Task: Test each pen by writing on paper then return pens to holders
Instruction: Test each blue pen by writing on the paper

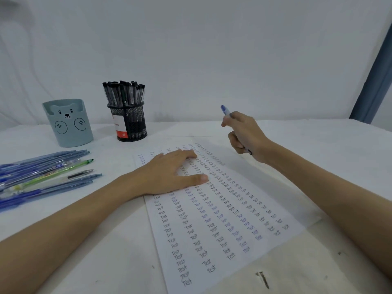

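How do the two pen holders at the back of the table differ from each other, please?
The black mesh holder is packed with black-capped pens, while no pens show above the rim of the bear holder. The mesh holder is dark see-through wire with a red and white label; the bear holder is solid pale teal with a bear face and paws drawn on it. The bear holder looks wider. Both stand upright on the white table, side by side and apart.

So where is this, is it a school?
Maybe, but it looks more like a plain desk set up for checking pens. A sheet of paper is covered with the word "Test", a black mesh holder is full of pens, and loose blue pens lie on the white table.
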The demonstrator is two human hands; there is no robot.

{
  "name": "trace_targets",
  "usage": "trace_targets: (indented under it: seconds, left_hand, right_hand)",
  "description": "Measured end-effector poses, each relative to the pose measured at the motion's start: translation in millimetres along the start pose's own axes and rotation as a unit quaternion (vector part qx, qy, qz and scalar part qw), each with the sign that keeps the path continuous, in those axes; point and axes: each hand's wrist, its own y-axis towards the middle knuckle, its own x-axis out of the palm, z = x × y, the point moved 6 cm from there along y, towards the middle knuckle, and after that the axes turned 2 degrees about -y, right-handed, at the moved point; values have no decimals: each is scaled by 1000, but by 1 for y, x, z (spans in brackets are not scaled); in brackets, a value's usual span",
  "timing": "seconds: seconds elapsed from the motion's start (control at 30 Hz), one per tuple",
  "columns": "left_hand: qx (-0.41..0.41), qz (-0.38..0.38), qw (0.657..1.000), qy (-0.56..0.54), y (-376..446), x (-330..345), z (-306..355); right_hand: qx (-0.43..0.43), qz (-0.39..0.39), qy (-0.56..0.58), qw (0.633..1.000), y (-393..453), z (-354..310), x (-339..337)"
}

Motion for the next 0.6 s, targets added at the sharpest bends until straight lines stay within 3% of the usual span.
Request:
trace_targets:
  seconds: [0.1, 0.2, 0.4, 0.6]
  left_hand:
    - [5, 3, 1000, -8, 0, -1, 1]
    - [12, 11, 1000, -14, 0, -1, -1]
    - [33, 27, 999, -11, 1, -1, -3]
    - [37, 39, 999, 4, 4, 0, -5]
  right_hand:
    - [-8, -16, -26, 1000, 1, 3, 2]
    - [-20, -17, -138, 990, 8, 8, -11]
    - [-30, 24, -396, 917, 21, 30, -59]
    - [-6, 47, -435, 899, 20, 42, -77]
